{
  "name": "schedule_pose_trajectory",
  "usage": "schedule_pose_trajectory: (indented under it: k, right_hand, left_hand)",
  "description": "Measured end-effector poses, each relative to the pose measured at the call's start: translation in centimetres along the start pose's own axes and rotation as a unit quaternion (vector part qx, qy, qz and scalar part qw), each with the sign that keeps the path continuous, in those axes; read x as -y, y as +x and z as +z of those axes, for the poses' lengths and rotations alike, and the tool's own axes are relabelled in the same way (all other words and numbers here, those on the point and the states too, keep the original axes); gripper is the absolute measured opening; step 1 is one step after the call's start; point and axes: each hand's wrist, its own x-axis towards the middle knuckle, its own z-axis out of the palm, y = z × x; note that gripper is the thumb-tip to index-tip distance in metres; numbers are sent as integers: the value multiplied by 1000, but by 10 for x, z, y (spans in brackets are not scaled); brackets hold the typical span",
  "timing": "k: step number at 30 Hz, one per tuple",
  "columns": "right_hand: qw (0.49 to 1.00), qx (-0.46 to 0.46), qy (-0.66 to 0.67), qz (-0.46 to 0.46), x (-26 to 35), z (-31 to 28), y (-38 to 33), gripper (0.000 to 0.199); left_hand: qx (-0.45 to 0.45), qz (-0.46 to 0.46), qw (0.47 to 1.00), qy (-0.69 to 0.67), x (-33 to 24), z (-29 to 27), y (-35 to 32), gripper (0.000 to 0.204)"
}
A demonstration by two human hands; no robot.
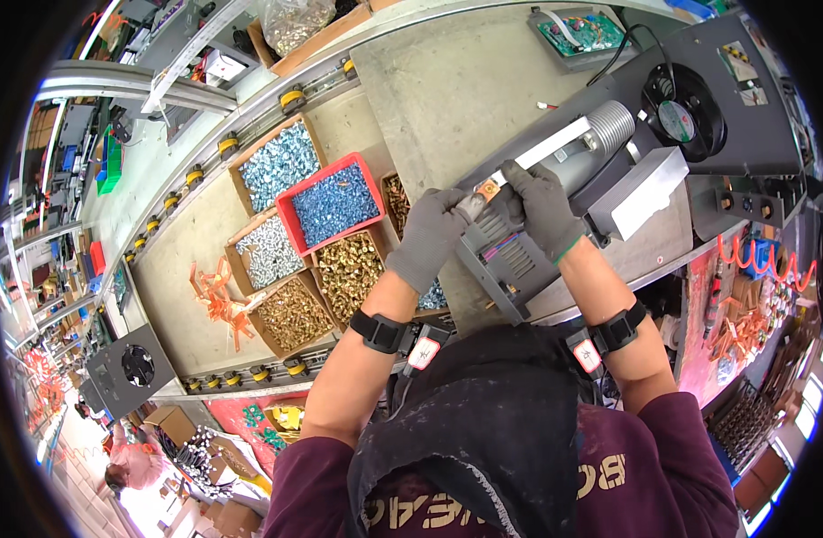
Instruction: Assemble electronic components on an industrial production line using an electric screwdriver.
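Head view: your left grey-gloved hand [427, 235] pinched near end of small flat copper-coloured metal piece [489, 188]; your right grey-gloved hand [546, 213] curled beside it, grip unclear. Piece sat between both hands, above dark grey slotted metal chassis [510, 257], on grey tabletop [429, 99], at lower end of long flat white bar [559, 141]. Likely light, stiff, somewhat slick; side edges seemed best hold.

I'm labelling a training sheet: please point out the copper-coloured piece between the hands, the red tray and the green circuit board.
Copper-coloured piece [489, 189], head view, middle of its visible face.
Red tray [294, 225], head view, left rim.
Green circuit board [591, 34], head view, near its middle.
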Motion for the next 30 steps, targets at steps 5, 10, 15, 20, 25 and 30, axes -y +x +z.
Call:
schedule_pose_trajectory:
  k: [5, 10, 15, 20, 25, 30]
  right_hand:
    - [1000, 14, 20, -7, 2, 2, -1, 28]
    - [999, 32, 29, -5, 1, 1, -2, 26]
    - [997, 45, 59, -8, 2, 2, -2, 24]
    - [998, 18, 67, 13, 3, 9, -4, 23]
    - [997, 42, 64, 10, 7, 9, -5, 21]
    - [997, 62, 37, -13, 12, 11, -10, 16]
  left_hand:
    - [13, -100, 993, -65, -17, 0, 8, 37]
    - [69, -134, 988, 21, -31, -8, 15, 35]
    - [92, -166, 980, 57, -41, -16, 16, 42]
    - [134, -152, 972, 122, -49, -20, 26, 33]
    - [206, -132, 938, 246, -48, -27, 35, 36]
    - [195, -145, 957, 159, -47, -27, 32, 50]
